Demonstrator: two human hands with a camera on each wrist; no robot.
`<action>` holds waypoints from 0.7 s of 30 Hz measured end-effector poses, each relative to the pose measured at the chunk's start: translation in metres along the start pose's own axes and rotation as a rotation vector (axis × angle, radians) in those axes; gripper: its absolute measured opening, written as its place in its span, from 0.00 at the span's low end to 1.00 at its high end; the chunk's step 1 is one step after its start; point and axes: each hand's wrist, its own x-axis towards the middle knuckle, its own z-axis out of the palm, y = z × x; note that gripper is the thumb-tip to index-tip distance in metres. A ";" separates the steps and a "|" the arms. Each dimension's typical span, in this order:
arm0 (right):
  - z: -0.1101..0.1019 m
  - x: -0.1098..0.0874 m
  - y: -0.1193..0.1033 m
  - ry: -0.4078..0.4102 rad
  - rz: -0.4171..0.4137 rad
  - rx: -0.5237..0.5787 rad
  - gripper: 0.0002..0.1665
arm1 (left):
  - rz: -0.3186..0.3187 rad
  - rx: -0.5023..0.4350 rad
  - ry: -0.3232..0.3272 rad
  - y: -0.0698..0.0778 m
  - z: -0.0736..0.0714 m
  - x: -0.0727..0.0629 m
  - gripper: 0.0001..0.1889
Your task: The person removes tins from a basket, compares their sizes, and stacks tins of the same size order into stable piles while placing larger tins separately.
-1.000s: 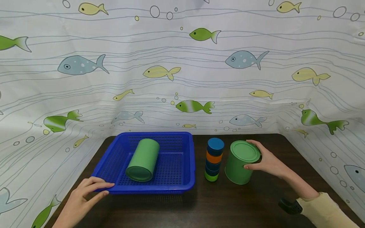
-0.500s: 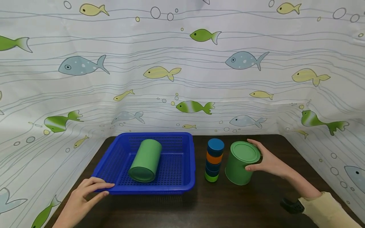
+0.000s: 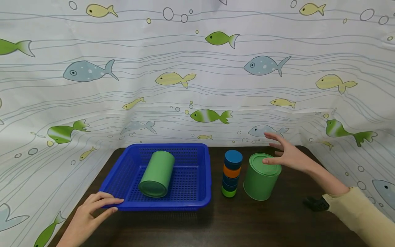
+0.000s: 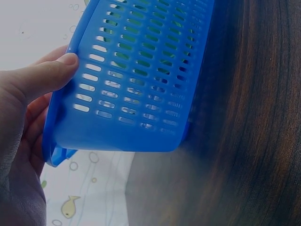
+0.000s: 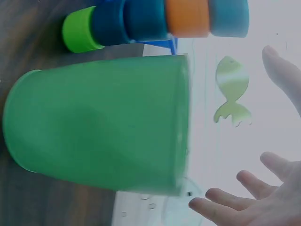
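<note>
A blue plastic basket (image 3: 197, 202) with slotted walls stands on the left of the table, and a green can (image 3: 158, 171) lies on its side inside. My left hand (image 3: 89, 214) pinches the basket's near left corner; in the left wrist view the thumb (image 4: 59, 70) is on the rim's outer side. A second green can (image 3: 259, 185) stands upright on the right, lid end up. My right hand (image 3: 287, 156) hovers just above and right of it, fingers spread. The right wrist view shows a gap between the fingers and this can (image 5: 99, 125).
Between basket and upright can rises a stack of small round pieces (image 3: 232, 175), blue, orange and bright green. The dark wood table (image 3: 247, 223) extends in front. A white fish-patterned sheet (image 3: 197, 92) encloses the back and sides.
My right hand has let go of the upright can and lifted above it. The lying can has rolled slightly right in the basket. My left hand has stayed on the rim.
</note>
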 end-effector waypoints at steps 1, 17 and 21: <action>-0.002 0.004 -0.005 -0.005 -0.008 -0.009 0.57 | -0.001 -0.007 0.003 0.000 0.000 0.000 0.27; -0.017 0.066 -0.085 -0.030 -0.150 -0.124 0.57 | -0.004 -0.019 0.012 0.002 0.000 0.001 0.27; -0.011 0.085 -0.100 -0.058 -0.182 -0.176 0.57 | -0.008 -0.011 0.010 0.002 0.000 0.000 0.27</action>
